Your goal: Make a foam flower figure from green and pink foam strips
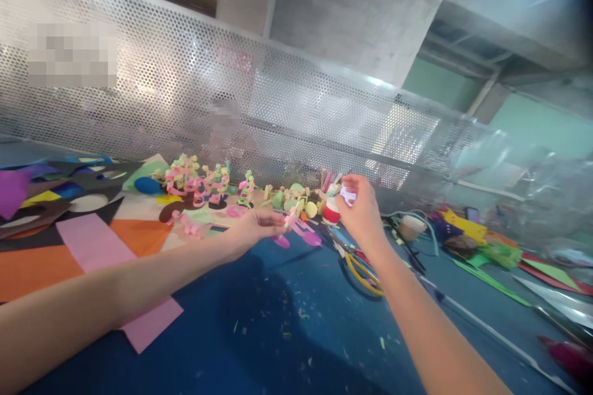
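My left hand [257, 226] reaches over the blue table [259, 333] and pinches a small pink and green paper craft piece [293, 222] by its stem, with pink paper discs below it. My right hand [359, 207] is raised beside it, fingers closed on a small pale purple paper piece [348, 195]. Just behind my right hand stands a small red and white glue pot [330, 210]. Both hands are close together, a little apart.
Finished curly paper flowers [194, 182] stand in a row at the back. Coloured paper sheets [92, 241] lie at the left. Yellow-handled scissors [361, 271] lie under my right wrist. Paper scraps and a cup [410, 226] sit at the right. A perforated metal screen [231, 99] backs the table.
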The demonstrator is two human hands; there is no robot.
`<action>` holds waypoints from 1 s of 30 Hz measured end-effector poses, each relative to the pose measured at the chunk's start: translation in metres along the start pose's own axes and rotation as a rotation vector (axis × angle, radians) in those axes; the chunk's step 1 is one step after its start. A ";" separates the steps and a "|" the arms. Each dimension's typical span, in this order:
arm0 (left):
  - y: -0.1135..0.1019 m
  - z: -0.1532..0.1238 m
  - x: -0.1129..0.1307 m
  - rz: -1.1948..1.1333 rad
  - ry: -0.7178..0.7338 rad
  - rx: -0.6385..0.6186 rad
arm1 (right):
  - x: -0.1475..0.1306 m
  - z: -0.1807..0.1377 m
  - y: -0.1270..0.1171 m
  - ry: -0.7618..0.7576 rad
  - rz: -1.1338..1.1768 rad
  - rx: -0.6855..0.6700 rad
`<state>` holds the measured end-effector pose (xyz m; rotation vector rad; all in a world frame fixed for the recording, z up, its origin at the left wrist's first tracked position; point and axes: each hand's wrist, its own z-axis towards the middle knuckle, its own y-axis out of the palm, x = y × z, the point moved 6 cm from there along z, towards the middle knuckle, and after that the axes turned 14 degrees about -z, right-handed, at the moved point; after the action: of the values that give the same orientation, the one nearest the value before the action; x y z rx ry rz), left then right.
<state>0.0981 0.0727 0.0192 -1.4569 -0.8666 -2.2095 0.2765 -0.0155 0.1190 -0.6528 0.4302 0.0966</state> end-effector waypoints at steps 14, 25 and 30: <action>0.003 -0.002 -0.005 -0.014 -0.043 -0.021 | -0.037 -0.042 0.047 0.148 0.512 -0.921; 0.009 -0.004 -0.005 -0.009 -0.058 -0.080 | -0.032 -0.044 0.057 0.180 0.628 -0.950; 0.008 -0.003 -0.007 -0.046 -0.077 -0.072 | -0.033 -0.046 0.059 0.196 0.701 -0.984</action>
<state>0.1033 0.0644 0.0146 -1.5798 -0.8607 -2.2528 0.2168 0.0047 0.0668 -1.4577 0.7955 0.9600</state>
